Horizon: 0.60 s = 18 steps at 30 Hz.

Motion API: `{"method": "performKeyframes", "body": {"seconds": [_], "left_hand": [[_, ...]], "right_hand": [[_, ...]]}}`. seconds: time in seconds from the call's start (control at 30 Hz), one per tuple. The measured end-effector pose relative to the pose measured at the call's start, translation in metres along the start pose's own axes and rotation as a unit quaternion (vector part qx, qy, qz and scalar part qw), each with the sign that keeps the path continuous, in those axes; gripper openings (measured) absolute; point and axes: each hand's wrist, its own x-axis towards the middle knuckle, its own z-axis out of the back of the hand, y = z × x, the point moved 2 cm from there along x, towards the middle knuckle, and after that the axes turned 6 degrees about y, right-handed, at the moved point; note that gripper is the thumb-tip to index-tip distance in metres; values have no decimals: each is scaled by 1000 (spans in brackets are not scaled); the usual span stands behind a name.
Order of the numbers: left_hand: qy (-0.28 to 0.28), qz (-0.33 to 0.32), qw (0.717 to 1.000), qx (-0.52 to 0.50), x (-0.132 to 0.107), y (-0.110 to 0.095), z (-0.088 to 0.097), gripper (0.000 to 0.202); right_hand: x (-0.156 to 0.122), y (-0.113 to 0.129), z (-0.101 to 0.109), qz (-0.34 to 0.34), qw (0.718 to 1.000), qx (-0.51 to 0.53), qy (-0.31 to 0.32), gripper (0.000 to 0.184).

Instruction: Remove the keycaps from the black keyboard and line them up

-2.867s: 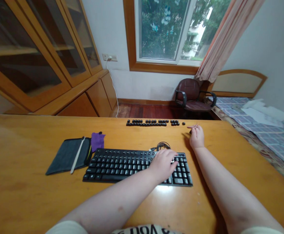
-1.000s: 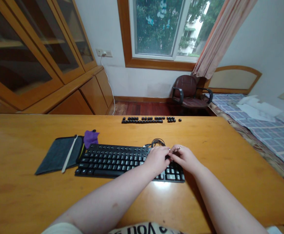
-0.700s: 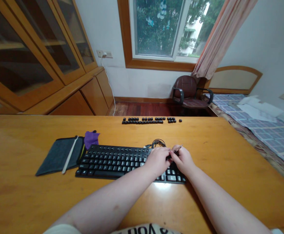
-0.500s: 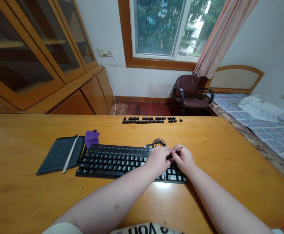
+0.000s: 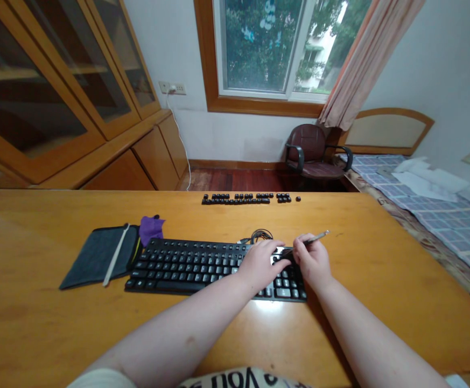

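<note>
A black keyboard (image 5: 194, 268) lies on the wooden desk. My left hand (image 5: 261, 263) rests on its right part, with thumb and fingers apart over the upper keys. At the upper right corner of the keyboard, my right hand (image 5: 312, 261) is closed around a thin pen-like tool (image 5: 319, 236). Its light end sticks out up and to the right; its lower end points toward the keys near my left thumb and is hard to make out. A coiled black cable (image 5: 261, 235) lies just behind the keyboard.
Loose black keycaps (image 5: 237, 201) stand in rows along the far desk edge. On the left lie a dark grey pouch (image 5: 91, 253), a whitish flat stick (image 5: 116, 256) across it, and a purple cloth (image 5: 151, 229). An office chair (image 5: 307, 148) stands beyond the desk.
My right hand has shifted slightly right, away from my left hand, and more of the tool shows above it. My left thumb and fingers have spread apart.
</note>
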Motion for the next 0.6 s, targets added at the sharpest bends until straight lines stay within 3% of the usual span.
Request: {"method": "performKeyframes", "body": {"seconds": [0.17,0.33,0.6], "left_hand": [[0,-7,1000,-26,1,0,1,21],[-26,4,999,-40,1,1,1,19],[-40,-18,998,-50,-1,1,-2,20]], "right_hand": [[-1,1,-4,-3,999,37,6,21],[0,4,-2,-12,1000,-13,1,24],[1,8,-4,-40,999,12,-3,28]]}}
